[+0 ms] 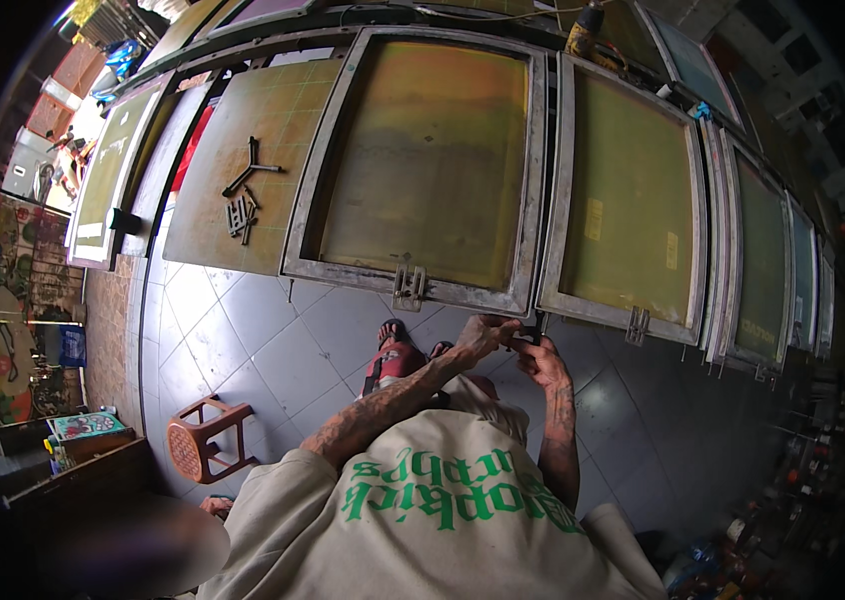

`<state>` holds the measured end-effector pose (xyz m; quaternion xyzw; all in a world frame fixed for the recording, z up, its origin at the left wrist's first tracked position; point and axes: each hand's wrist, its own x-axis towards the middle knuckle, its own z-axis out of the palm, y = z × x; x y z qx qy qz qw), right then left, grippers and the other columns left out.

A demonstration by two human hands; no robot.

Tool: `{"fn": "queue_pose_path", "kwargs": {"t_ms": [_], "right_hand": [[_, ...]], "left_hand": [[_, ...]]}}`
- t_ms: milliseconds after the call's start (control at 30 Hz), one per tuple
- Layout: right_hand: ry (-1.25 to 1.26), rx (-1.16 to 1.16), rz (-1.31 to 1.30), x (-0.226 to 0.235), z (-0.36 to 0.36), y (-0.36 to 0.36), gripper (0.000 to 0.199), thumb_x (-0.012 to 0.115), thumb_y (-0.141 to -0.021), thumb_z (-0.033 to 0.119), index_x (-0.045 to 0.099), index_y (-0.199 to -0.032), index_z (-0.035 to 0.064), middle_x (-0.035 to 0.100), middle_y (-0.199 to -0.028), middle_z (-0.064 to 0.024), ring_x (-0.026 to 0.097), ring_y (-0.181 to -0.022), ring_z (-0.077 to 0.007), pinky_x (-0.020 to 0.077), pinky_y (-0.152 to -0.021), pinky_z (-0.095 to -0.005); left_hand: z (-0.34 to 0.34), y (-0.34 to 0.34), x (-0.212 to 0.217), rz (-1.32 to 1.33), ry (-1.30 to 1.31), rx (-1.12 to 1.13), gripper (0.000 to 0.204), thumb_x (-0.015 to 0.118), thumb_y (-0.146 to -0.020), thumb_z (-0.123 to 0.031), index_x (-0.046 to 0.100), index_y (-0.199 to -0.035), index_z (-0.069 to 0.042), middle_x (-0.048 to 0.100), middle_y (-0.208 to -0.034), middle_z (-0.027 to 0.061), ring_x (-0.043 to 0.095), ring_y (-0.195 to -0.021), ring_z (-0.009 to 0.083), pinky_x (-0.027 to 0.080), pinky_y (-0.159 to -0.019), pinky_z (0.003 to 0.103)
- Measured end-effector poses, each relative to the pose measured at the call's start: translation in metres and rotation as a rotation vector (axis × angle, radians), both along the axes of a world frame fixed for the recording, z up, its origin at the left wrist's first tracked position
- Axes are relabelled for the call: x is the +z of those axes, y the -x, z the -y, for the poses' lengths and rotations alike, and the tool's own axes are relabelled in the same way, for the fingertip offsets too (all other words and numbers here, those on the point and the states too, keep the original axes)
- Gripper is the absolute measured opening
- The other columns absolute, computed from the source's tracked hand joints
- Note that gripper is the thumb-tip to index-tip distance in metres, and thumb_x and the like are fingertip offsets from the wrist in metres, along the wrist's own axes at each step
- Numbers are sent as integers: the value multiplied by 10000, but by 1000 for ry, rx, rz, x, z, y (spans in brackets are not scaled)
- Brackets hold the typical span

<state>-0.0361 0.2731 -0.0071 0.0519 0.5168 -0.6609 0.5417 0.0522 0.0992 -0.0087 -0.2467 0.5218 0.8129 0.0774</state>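
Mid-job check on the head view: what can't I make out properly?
Head view: the dark piece between the left hand and right hand; fingers cover part, so its shape and grip are unclear.
Head view: the right foot; the left forearm hides most.
Head view: the rounded shape at lower left; blurred.
Head view: the clutter at lower right; too dark and small.

We see a framed printing screen (428, 165) lying face up, its scuffed grey bars around yellow-green mesh, stained orange toward the far end. A metal hinge clamp (409, 287) sits on its near bar. Just below the near right corner, we make out a small dark piece (539, 328), standing upright, too shadowed to identify.
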Motion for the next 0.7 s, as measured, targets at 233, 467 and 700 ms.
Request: {"fn": "queue_pose_path", "kwargs": {"t_ms": [233, 467, 700], "right_hand": [[-32, 28, -69, -26, -5, 3, 229, 668, -890, 57, 647, -1117, 36, 712, -925, -61, 378, -424, -13, 291, -382, -196], [-23, 14, -31, 7, 2, 1, 183, 674, -866, 1, 655, -1037, 61, 700, -844, -40, 400, -445, -13, 308, -403, -202], [-120, 7, -104, -13, 4, 0, 272, 669, -857, 1, 635, -1117, 71, 704, -848, -49, 414, -448, -13, 303, -405, -208]], "left_hand": [[-6, 4, 5, 47, 74, 60, 356, 763, -870, -356, 756, -1062, -56, 742, -919, 71, 664, -783, 148, 504, -657, 306], [-7, 4, -2, 73, 5, 95, 266, 784, -867, -270, 767, -1005, -44, 741, -866, 52, 653, -752, 120, 500, -649, 285], [-7, 5, 15, 105, 205, 100, 251, 777, -883, -253, 765, -984, -24, 748, -868, 45, 662, -758, 107, 510, -656, 284]]}}
